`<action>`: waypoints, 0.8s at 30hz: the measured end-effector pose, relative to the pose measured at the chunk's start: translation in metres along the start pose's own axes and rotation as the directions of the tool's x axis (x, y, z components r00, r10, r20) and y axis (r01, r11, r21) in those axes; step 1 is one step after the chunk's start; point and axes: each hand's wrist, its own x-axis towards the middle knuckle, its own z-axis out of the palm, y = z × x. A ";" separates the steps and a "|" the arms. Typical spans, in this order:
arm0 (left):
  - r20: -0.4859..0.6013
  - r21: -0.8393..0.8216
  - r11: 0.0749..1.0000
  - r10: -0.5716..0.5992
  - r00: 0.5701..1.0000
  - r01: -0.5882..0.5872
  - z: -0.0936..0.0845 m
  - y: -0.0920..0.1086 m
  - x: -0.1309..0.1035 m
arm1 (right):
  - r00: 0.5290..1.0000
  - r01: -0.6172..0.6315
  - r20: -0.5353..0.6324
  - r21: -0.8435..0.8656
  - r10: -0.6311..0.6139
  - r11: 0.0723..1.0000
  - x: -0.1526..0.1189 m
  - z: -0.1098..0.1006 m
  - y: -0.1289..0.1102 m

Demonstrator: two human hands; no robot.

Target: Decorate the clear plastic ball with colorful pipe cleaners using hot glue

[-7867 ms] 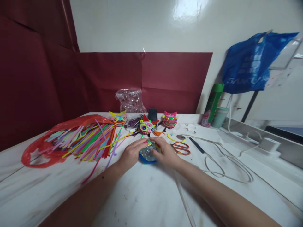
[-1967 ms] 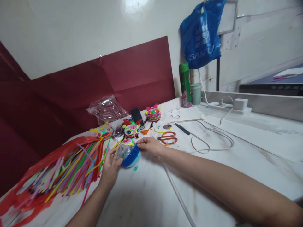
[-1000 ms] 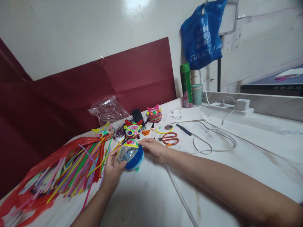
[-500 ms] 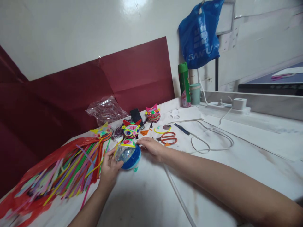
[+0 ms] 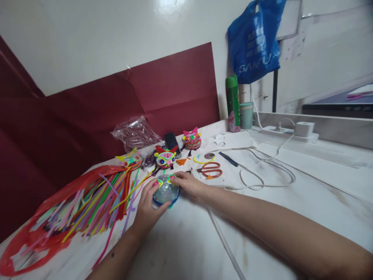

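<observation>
Between both hands is a clear plastic ball [image 5: 166,194] with a blue lower part and two coloured eye pieces on top. My left hand [image 5: 149,206] grips its left side, thumb across the near face. From the right, my right hand [image 5: 188,184] has its fingers on the green-rimmed eye piece at the ball's upper right. Just behind stands a decorated ball with red horns [image 5: 165,158]. Another with pink ears [image 5: 192,139] sits farther back, and a yellow-eared one [image 5: 130,159] is to the left. Orange-handled scissors [image 5: 210,170] lie right of my right hand.
Many coloured pipe cleaners [image 5: 96,202] lie on a red plastic bag [image 5: 43,229] at left. A phone [image 5: 171,144], a dark blue pen-like tool [image 5: 228,158], white cables [image 5: 276,175], a power strip [image 5: 279,132], a green can [image 5: 232,105] and a cup [image 5: 246,114] are behind.
The ball has been turned, so both eye pieces now face up and less blue shows. My right hand's fingers have come onto the right eye piece. The view has shifted slightly.
</observation>
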 end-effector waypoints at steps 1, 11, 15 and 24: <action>0.005 0.022 0.999 0.033 0.999 -0.033 0.001 0.003 0.000 | 1.000 0.013 0.002 -0.015 -0.013 1.000 0.000 0.000 0.002; 0.034 0.070 0.990 0.116 0.993 -0.119 0.013 0.016 -0.002 | 0.994 0.072 -0.067 -0.239 -0.090 0.968 -0.007 0.004 0.002; 0.044 0.041 0.994 0.104 0.994 -0.106 0.012 0.018 -0.002 | 0.996 0.069 -0.043 -0.203 -0.080 0.977 -0.008 0.004 0.002; 0.339 -0.341 0.906 -0.130 0.932 0.251 -0.025 0.022 0.029 | 0.998 -0.010 0.057 -0.106 0.016 0.994 -0.009 -0.002 0.003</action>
